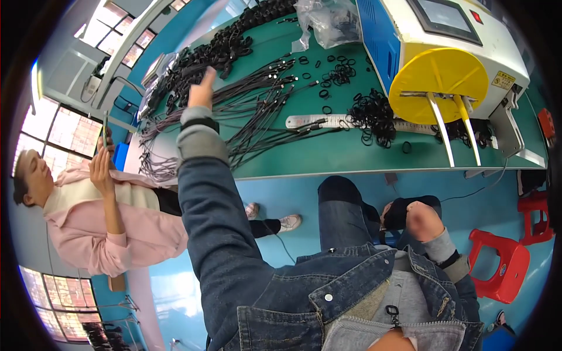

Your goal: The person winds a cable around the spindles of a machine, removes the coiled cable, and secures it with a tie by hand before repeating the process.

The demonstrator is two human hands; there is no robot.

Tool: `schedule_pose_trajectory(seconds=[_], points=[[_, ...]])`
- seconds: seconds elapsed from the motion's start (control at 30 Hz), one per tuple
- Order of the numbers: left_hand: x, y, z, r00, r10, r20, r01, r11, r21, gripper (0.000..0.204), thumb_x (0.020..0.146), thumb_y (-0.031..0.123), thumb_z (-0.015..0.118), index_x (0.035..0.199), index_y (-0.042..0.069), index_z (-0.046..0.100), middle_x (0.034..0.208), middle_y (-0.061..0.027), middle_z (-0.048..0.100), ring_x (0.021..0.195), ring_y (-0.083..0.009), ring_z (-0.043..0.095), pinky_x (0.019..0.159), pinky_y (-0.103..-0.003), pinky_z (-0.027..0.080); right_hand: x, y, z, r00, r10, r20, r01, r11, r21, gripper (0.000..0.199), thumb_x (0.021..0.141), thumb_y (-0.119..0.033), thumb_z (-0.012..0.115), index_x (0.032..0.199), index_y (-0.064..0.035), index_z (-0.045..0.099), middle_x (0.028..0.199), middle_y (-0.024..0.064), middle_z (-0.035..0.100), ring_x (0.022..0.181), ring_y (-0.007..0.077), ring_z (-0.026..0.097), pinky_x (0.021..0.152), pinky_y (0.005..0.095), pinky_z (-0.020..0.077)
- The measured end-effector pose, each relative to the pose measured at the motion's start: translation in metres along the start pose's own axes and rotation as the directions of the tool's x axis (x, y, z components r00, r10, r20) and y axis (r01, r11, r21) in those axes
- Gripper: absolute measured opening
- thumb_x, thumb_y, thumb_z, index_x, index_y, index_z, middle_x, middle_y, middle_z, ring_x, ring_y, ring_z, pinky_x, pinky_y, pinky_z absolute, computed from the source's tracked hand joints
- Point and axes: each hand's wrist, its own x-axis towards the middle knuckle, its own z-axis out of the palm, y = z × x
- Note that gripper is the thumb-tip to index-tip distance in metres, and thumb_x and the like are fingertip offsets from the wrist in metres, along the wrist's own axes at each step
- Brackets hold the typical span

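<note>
Reaching: left hand (202,89) is stretched out over the green tabletop (328,153), above the spread of black cable lengths (263,111); the denim sleeve (208,193) runs up to it from below.
Left fingers: seen edge-on and slightly blurred, they look extended and loose with nothing between them; how wide they are I cannot tell.
Right hand (422,221): held low by the lap, well apart from the tabletop, blurred; it seems curled near a dark bundle (404,210), though whether it grips it I cannot tell.
Cables: fanned across the middle of the tabletop, connector ends pointing toward the loose black rings (333,73); a denser pile of coiled bundles (222,50) lies along the far edge.
Ruler (316,121): pale, flat on the tabletop just right of the cables, touching the heap of rings (374,114).
Machine (445,52): white and blue with a yellow disc, well to the right, clear of the reach.
Bystander: person in pink (105,216) stands at the left end, both hands raised to a phone.
Doing it well: judging from the tangle, lowering the hand onto one strand near its end and pinching that alone should keep neighbours from dragging along.
Risk: overlapping strands could snag and pull the fan askew.
</note>
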Motion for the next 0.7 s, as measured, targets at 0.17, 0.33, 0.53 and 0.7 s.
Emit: schedule_pose_trajectory(seconds=[0.17, 0.33, 0.53, 0.7], points=[[-0.019, -0.097, 0.048, 0.982, 0.073, 0.177, -0.191, 0.359, 0.914, 0.065, 0.072, 0.051, 0.062, 0.103, -0.006, 0.058, 0.098, -0.0254, 0.061, 0.094, -0.034, 0.059, 0.081, -0.042, 0.044, 0.011, 0.002, 0.012, 1.0, 0.003, 0.0, -0.003, 1.0, -0.011, 0.005, 0.082, -0.01, 0.055, 0.081, -0.0073, 0.051, 0.065, 0.0012, 0.052, 0.045, 0.0068, 0.042, 0.037, 0.0187, 0.03], [-0.039, -0.1, 0.061, 0.991, 0.107, 0.079, -0.12, 0.465, 0.877, 0.039, 0.076, 0.038, 0.062, 0.096, 0.005, 0.061, 0.089, -0.0207, 0.063, 0.087, -0.0362, 0.059, 0.076, -0.045, 0.045, 0.012, -0.004, 0.015, 1.0, 0.0, 0.003, 0.0, 0.997, -0.083, 0.005, 0.082, -0.01, 0.055, 0.081, -0.0073, 0.051, 0.064, 0.0014, 0.052, 0.045, 0.0068, 0.042, 0.037, 0.0186, 0.0305], [-0.04, -0.103, 0.058, 0.976, 0.171, 0.137, -0.196, 0.402, 0.894, 0.023, 0.078, 0.031, 0.061, 0.088, 0.011, 0.062, 0.089, -0.0128, 0.063, 0.086, -0.0342, 0.06, 0.073, -0.045, 0.047, 0.007, -0.004, 0.014, 1.0, -0.014, 0.011, 0.015, 0.998, -0.066, 0.008, 0.084, -0.011, 0.054, 0.078, -0.0078, 0.052, 0.064, 0.0006, 0.053, 0.045, 0.0056, 0.043, 0.037, 0.0169, 0.0309], [-0.034, -0.107, 0.056, 0.959, 0.274, 0.073, -0.189, 0.427, 0.884, 0.022, 0.077, 0.031, 0.061, 0.086, 0.011, 0.063, 0.085, -0.0126, 0.064, 0.081, -0.0348, 0.06, 0.071, -0.045, 0.047, -0.002, -0.002, 0.012, 0.999, -0.029, 0.033, 0.031, 0.998, -0.063, 0.005, 0.084, -0.011, 0.054, 0.08, -0.0074, 0.052, 0.063, 0.0006, 0.053, 0.045, 0.0056, 0.043, 0.037, 0.0174, 0.0311]])
